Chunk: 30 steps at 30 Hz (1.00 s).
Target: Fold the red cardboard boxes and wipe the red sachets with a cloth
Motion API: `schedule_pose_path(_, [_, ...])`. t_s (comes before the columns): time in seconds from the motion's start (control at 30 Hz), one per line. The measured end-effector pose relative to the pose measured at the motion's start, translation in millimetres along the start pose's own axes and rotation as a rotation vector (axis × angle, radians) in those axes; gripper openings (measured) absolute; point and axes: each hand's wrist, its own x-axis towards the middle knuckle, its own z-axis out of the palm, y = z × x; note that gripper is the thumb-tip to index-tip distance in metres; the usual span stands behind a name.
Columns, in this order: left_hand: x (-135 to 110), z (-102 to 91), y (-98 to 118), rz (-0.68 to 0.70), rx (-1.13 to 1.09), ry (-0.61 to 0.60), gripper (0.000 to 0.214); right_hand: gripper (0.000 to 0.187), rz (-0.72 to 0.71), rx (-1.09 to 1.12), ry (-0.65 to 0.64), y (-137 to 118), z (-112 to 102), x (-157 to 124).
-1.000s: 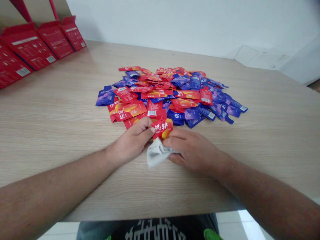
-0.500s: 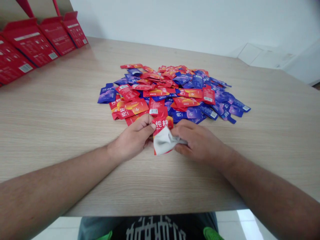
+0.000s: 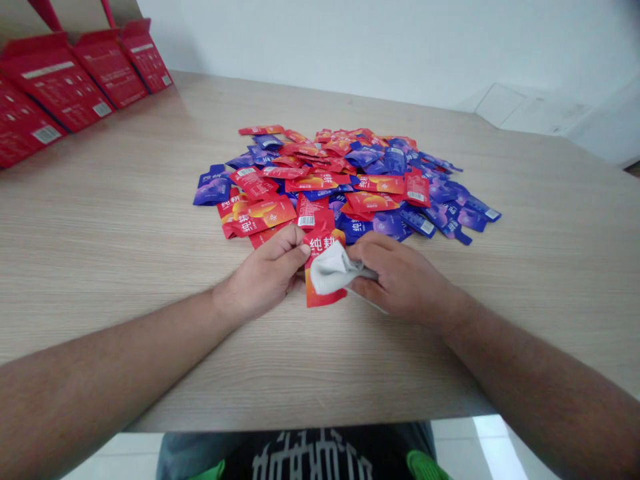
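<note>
The fingertips [image 3: 301,249] of the left hand [image 3: 263,275] are closed on the upper edge of a flat red and orange plastic sachet [image 3: 321,244], which is near the front of the heap. The fingers [image 3: 365,248] of the right hand [image 3: 400,283] are clenched around a soft grey-white cloth [image 3: 331,270], and this cloth is pressed on the sachet's face. Only this one sachet is in the hands. A large heap of red and blue-purple plastic sachets [image 3: 320,187] is left on the pale wood-grain table [image 3: 100,213], and red cardboard cartons [image 3: 65,77] stand along the far left table edge; their contents cannot be seen.
</note>
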Motion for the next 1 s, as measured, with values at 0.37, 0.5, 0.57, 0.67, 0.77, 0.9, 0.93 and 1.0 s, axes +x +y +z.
schedule_pose_path(0.37, [-1.5, 4.7, 5.5, -0.004, -0.037, 0.027, 0.025, 0.016, 0.000, 0.005, 0.070, 6.8, -1.7, -0.5])
schedule_pose_path(0.5, [-0.6, 5.0, 5.6, 0.008, -0.051, 0.017, 0.026, 0.013, -0.101, 0.066, -0.183, 5.1, -0.7, -0.4])
schedule_pose_path(0.57, [-0.6, 4.9, 5.3, 0.005, -0.060, 0.003, 0.026, 0.013, -0.091, 0.057, -0.144, 5.9, -1.2, -0.2])
schedule_pose_path(0.67, [-0.9, 5.2, 5.2, 0.001, -0.081, 0.019, 0.026, 0.013, -0.018, 0.028, 0.044, 8.5, -2.2, -0.3])
schedule_pose_path(0.77, [-1.7, 5.8, 5.7, 0.005, -0.069, 0.028, 0.026, 0.010, -0.079, 0.043, -0.095, 6.4, -1.9, -0.8])
schedule_pose_path(0.9, [-1.9, 6.5, 7.3, 0.002, -0.057, 0.023, 0.028, 0.015, -0.115, 0.048, -0.165, 5.8, -1.4, -0.9])
schedule_pose_path(0.93, [-1.7, 6.6, 7.7, -0.001, -0.066, 0.027, 0.028, 0.014, -0.079, 0.040, -0.092, 7.0, -1.5, -0.7])
schedule_pose_path(1.0, [-1.4, 6.3, 7.9, -0.010, -0.080, 0.034, 0.028, 0.012, -0.016, 0.023, 0.020, 8.4, -1.8, -0.1])
